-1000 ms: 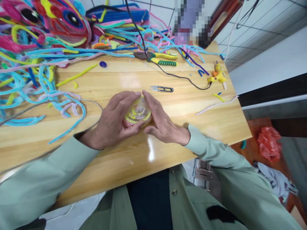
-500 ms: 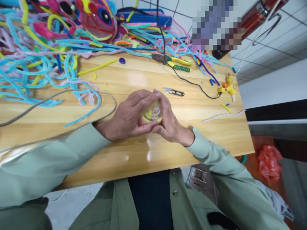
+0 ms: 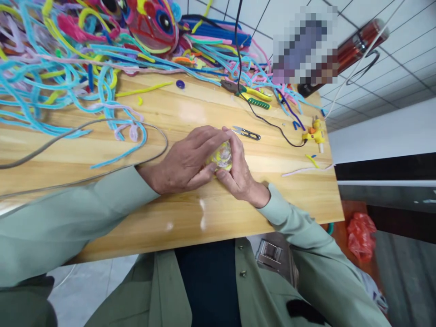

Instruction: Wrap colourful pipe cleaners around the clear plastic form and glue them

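Observation:
Both hands cup a small round clear object wound with yellow pipe cleaner (image 3: 222,156) on the wooden table (image 3: 190,213). My left hand (image 3: 185,161) wraps over it from the left, fingers curled on top. From the right, my right hand (image 3: 238,170) presses against it with closed fingers. Most of the object is hidden between the palms. Small thread snips (image 3: 245,132) lie just beyond the fingertips.
A tangle of blue, pink and yellow pipe cleaners (image 3: 68,77) and a colourful mask-like craft (image 3: 153,22) fill the far left. Pliers (image 3: 248,96), a yellow glue gun (image 3: 315,135) with black cord, and a grey cable loop (image 3: 102,136) lie on the table. Right table edge drops to the floor.
My hands have closed tighter round the object, covering more of it. The camera view has shifted, so the table contents sit lower and further right in the picture.

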Demonstrator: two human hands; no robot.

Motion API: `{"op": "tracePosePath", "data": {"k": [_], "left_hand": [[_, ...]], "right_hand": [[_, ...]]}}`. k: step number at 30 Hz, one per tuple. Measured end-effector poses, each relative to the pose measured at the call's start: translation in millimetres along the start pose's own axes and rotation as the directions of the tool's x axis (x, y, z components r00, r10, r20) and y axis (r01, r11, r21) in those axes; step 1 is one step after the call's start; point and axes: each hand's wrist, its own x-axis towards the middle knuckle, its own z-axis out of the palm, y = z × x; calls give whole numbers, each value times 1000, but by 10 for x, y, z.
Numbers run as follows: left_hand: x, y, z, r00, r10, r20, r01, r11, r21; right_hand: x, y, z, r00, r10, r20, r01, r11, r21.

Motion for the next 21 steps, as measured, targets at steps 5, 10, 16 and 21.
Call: {"op": "tracePosePath", "data": {"k": [5, 10, 16, 21], "left_hand": [[0, 17, 8, 999, -33, -6, 34, 998, 46], [-9, 38, -5, 996, -79, 35, 76, 993, 88], [-5, 19, -4, 999, -42, -4, 42, 998, 55], [-1, 2, -9, 1000, -17, -8, 17, 999, 34]], "right_hand": [[14, 14, -63, 999, -30, 37, 29, 999, 34], [47, -53, -116, 995, 23, 94, -20, 999, -34], [27, 9, -133, 995, 7, 99, -16, 995, 95], [-21, 182, -59, 996, -92, 16, 83, 952, 294]]}}
